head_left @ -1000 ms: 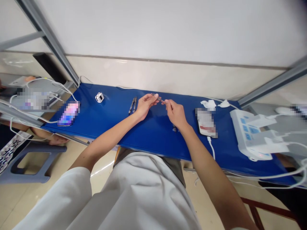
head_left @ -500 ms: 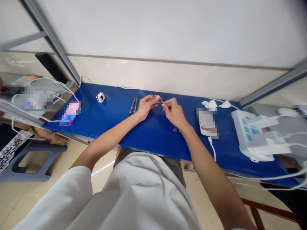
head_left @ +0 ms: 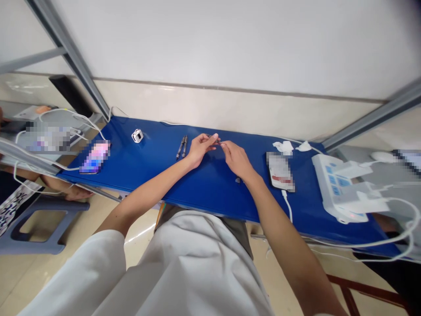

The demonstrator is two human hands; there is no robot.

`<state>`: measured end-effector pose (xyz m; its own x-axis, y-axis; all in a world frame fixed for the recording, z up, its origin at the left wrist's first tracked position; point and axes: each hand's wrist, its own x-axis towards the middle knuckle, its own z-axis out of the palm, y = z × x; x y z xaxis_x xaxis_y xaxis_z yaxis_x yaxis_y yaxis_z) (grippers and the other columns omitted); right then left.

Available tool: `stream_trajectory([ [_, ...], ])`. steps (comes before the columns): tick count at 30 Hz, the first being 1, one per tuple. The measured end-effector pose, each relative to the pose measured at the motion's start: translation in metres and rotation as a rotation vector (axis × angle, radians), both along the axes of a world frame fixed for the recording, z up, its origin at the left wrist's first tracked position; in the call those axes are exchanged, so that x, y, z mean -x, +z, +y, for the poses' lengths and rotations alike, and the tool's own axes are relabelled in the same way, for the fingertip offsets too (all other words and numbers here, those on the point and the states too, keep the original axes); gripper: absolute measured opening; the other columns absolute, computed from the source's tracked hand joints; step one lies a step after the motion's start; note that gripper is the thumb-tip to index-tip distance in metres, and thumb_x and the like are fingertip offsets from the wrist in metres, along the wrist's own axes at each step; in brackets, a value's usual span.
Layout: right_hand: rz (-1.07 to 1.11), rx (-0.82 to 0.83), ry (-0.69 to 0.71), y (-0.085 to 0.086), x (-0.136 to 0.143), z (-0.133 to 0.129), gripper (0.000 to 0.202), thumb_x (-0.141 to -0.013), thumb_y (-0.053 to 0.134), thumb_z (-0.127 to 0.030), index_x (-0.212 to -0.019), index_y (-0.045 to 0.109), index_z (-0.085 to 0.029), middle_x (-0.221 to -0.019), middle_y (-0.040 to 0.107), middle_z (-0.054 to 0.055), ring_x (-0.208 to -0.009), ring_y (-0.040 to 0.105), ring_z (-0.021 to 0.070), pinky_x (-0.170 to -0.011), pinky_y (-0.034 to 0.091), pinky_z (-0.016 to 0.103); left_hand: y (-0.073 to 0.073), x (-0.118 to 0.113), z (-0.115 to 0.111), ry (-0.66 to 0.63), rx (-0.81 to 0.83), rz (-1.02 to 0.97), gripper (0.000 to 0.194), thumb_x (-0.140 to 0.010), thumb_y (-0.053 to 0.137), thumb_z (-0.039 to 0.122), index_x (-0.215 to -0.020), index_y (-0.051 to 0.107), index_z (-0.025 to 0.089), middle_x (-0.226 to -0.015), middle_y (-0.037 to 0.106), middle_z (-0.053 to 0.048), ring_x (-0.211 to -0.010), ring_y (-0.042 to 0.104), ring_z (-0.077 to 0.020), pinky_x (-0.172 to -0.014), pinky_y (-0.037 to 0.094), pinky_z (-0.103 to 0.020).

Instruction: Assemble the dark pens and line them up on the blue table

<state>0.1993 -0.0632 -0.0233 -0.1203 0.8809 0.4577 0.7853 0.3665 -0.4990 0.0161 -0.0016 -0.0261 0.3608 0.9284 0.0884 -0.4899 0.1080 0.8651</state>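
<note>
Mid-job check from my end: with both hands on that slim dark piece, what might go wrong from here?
The slim dark pen-like piece is pinched at the fingertips of the left hand and right hand, so it could slip.

The small dark fragment lies beside the right wrist on the glossy blue tabletop; a sweep might knock it off.

The two slim dark pen-shaped objects beside the left hand might roll if bumped.
</note>
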Motion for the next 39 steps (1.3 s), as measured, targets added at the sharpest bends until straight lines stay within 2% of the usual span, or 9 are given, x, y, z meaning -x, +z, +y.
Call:
stream_trajectory([
  [4, 0.032, -0.005, 0.003, 0.002, 0.0, -0.001, 0.044, -0.12, 0.038, -0.061, -0.109, 0.063, -0.026, -0.102, 0.08, 0.012, -0.088, 0.075, 0.0304, -0.085, 0.055, 0.043, 0.0, -0.001, -0.001, 0.009, -0.001, 0.008, 0.047, -0.089, 0.094, 0.05, -0.08, 0.057, 0.021, -0.109, 0.084, -0.01, -0.098, 0.079, -0.0179, -0.09, 0.058, -0.032],
  [8, 0.109, -0.023, 0.008, 0.0, -0.003, 0.0, 0.033, -0.118, 0.05, -0.055, -0.119, 0.064, -0.024, -0.101, 0.082, 0.01, -0.089, 0.078, 0.0295, -0.09, 0.058, 0.044, 0.001, 0.001, 0.003, 0.057, 0.043, -0.015, 0.047, -0.092, 0.092, 0.049, -0.08, 0.055, 0.023, -0.106, 0.084, -0.009, -0.095, 0.078, -0.0182, -0.09, 0.059, -0.034],
  [10, 0.103, -0.05, 0.012, -0.001, -0.005, 0.001, 0.037, -0.118, 0.05, -0.053, -0.13, 0.067, -0.023, -0.107, 0.083, 0.012, -0.094, 0.079, 0.0303, -0.095, 0.06, 0.046, 0.004, 0.004, 0.006, 0.078, 0.069, -0.041, 0.046, -0.095, 0.09, 0.047, -0.081, 0.054, 0.023, -0.106, 0.084, -0.008, -0.094, 0.078, -0.018, -0.09, 0.058, -0.034],
  [13, 0.039, -0.082, 0.031, -0.001, -0.006, 0.001, 0.046, -0.12, 0.042, -0.052, -0.145, 0.069, -0.023, -0.126, 0.081, 0.015, -0.107, 0.078, 0.0326, -0.104, 0.06, 0.051, 0.008, 0.007, 0.009, 0.089, 0.092, -0.083, 0.043, -0.099, 0.086, 0.048, -0.085, 0.054, 0.023, -0.107, 0.085, -0.009, -0.093, 0.079, -0.0178, -0.09, 0.058, -0.033],
  [16, -0.008, -0.085, 0.019, 0.001, -0.006, -0.001, 0.052, -0.12, 0.037, -0.054, -0.148, 0.071, -0.027, -0.137, 0.078, 0.015, -0.119, 0.076, 0.0355, -0.108, 0.06, 0.054, 0.01, 0.009, 0.009, 0.096, 0.113, -0.099, 0.04, -0.101, 0.083, 0.052, -0.092, 0.056, 0.023, -0.109, 0.086, -0.01, -0.098, 0.082, -0.02, -0.094, 0.059, -0.035],
  [22, -0.001, -0.097, -0.005, 0.007, -0.006, -0.004, 0.055, -0.12, 0.036, -0.057, -0.148, 0.073, -0.028, -0.133, 0.079, 0.014, -0.119, 0.075, 0.037, -0.106, 0.06, 0.055, 0.013, 0.015, 0.016, 0.154, 0.111, -0.183, 0.033, -0.104, 0.08, 0.051, -0.101, 0.062, 0.024, -0.114, 0.085, -0.009, -0.114, 0.083, -0.0226, -0.102, 0.059, -0.036],
  [27, 0.005, -0.095, -0.006, 0.007, -0.006, -0.004, 0.057, -0.12, 0.035, -0.06, -0.148, 0.074, -0.028, -0.131, 0.08, 0.014, -0.116, 0.075, 0.0368, -0.103, 0.06, 0.054, 0.017, 0.018, 0.017, 0.161, 0.12, -0.175, 0.034, -0.103, 0.081, 0.053, -0.103, 0.064, 0.023, -0.118, 0.085, -0.01, -0.121, 0.081, -0.0248, -0.108, 0.058, -0.038],
  [34, 0.009, -0.092, 0.002, 0.006, -0.007, -0.003, 0.056, -0.12, 0.036, -0.058, -0.147, 0.074, -0.028, -0.134, 0.08, 0.013, -0.12, 0.076, 0.0367, -0.106, 0.06, 0.056, 0.018, 0.013, 0.007, 0.117, 0.073, -0.15, 0.034, -0.105, 0.079, 0.054, -0.106, 0.063, 0.024, -0.116, 0.086, -0.009, -0.108, 0.084, -0.0214, -0.098, 0.06, -0.033],
  [39, 0.011, -0.088, 0.008, 0.008, -0.005, -0.005, 0.054, -0.12, 0.037, -0.057, -0.148, 0.074, -0.029, -0.139, 0.079, 0.014, -0.126, 0.075, 0.0371, -0.112, 0.059, 0.059, 0.017, 0.01, 0.004, 0.075, 0.097, -0.123, 0.037, -0.1, 0.084, 0.055, -0.106, 0.066, 0.024, -0.113, 0.086, -0.01, -0.103, 0.084, -0.0214, -0.097, 0.06, -0.034],
])
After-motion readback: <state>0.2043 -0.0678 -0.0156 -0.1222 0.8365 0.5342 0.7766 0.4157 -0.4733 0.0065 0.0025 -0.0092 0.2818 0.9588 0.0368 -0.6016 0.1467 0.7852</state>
